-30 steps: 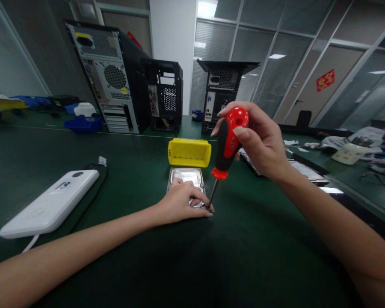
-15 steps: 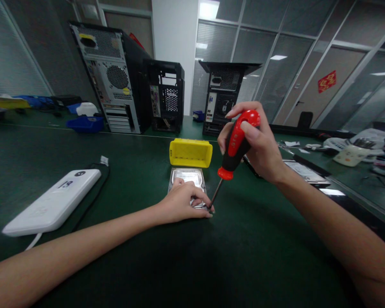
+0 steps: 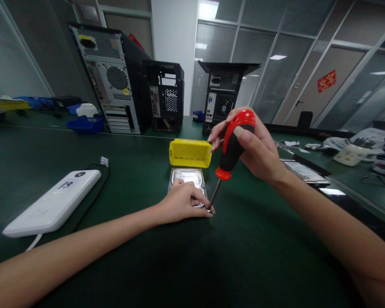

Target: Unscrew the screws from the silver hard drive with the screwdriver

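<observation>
A silver hard drive (image 3: 188, 176) lies flat on the green table mat (image 3: 141, 184). My left hand (image 3: 182, 203) presses down on its near end, fingers curled at the right near corner. My right hand (image 3: 255, 147) grips the red and black handle of a screwdriver (image 3: 231, 145). The shaft slants down to the left, and its tip meets the drive's right near corner beside my left fingertips. A yellow plastic bin (image 3: 190, 153) stands just behind the drive.
A white box-shaped device (image 3: 53, 205) with a black cable lies at the left. Three open computer cases (image 3: 115, 77) stand along the back. A blue tray (image 3: 85, 124) sits far left. Flat panels (image 3: 303, 171) and cluttered parts lie at the right.
My right hand has turned around the screwdriver handle, and the handle has leaned slightly to the right. The tip stays on the same corner. My left hand has not moved.
</observation>
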{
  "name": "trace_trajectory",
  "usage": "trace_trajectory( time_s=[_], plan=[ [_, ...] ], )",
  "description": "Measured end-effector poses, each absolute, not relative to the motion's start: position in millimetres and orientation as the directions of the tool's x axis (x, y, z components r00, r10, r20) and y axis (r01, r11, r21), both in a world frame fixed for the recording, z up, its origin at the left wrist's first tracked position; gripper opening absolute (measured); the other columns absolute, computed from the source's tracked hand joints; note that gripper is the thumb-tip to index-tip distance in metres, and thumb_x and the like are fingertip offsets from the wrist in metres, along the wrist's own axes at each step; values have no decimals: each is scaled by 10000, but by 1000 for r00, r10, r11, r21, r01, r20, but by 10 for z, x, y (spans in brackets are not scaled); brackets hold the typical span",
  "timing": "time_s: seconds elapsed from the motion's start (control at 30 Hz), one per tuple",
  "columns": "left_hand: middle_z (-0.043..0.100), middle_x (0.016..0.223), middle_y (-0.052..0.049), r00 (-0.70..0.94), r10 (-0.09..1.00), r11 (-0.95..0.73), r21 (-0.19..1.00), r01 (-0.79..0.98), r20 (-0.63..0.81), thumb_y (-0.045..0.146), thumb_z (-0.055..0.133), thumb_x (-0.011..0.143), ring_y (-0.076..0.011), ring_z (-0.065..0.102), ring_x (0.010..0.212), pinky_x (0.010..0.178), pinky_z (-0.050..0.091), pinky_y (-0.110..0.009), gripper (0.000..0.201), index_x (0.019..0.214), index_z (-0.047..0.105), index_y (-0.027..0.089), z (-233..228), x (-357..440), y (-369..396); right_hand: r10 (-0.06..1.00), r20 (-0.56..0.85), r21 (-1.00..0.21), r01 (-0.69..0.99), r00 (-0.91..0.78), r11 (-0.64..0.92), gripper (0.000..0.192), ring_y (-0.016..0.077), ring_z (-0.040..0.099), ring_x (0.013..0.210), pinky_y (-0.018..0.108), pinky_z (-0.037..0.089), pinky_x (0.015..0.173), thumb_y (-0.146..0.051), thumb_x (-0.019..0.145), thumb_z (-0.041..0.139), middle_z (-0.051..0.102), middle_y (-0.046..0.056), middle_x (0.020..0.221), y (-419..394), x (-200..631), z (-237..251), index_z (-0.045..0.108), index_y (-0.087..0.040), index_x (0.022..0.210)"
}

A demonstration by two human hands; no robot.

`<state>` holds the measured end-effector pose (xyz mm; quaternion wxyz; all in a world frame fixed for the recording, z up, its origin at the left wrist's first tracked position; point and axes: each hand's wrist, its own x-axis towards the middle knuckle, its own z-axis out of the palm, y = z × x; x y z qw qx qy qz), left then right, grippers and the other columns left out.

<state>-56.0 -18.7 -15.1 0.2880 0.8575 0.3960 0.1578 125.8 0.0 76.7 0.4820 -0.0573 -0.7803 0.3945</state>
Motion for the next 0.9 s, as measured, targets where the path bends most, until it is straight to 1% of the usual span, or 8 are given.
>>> trace_trajectory(
  time_s=[0.1,0.23,0.37,0.57,0.77,0.9],
  plan=[
    [457,536,61,630,775,-514,628,585,47,396,766,775,-194,545,808,855,212,-343,162,892,798,289,-155,-555,-183,431,694,-691,-362,-577,626,247,98,648,743,268,555,739,-334,927,563,643,5,929,-28,1234,752,387,-203,1039],
    [478,548,59,630,775,-518,627,582,55,404,760,781,-193,550,809,852,217,-339,168,901,797,292,-156,-550,-186,408,699,-678,-363,-588,638,231,87,628,685,268,565,689,-322,937,547,596,-19,876,-50,1230,760,384,-219,1063],
    [480,550,63,628,775,-521,627,579,64,415,756,782,-181,548,794,855,216,-338,181,909,797,292,-164,-554,-191,444,684,-692,-323,-579,645,249,84,612,648,262,562,637,-356,936,537,546,-32,857,-37,1241,763,383,-241,1094],
    [505,548,62,633,771,-525,629,573,67,449,736,793,-183,549,798,852,215,-341,199,901,797,293,-173,-560,-186,499,665,-707,-250,-556,662,298,86,605,643,279,567,640,-437,934,518,537,-35,855,-32,1244,750,362,-261,1116],
    [518,549,63,630,774,-523,628,577,67,452,733,795,-172,546,784,857,216,-338,198,915,796,308,-179,-558,-185,483,671,-706,-284,-562,649,265,82,603,653,276,556,644,-389,941,526,530,-34,861,-53,1241,760,385,-252,1118],
    [505,543,62,636,769,-521,630,576,54,449,732,800,-174,544,781,844,211,-339,195,910,797,302,-174,-546,-184,487,664,-711,-279,-567,645,277,86,605,656,277,555,641,-388,935,538,534,-38,846,-48,1242,756,388,-258,1129]
  ],
)
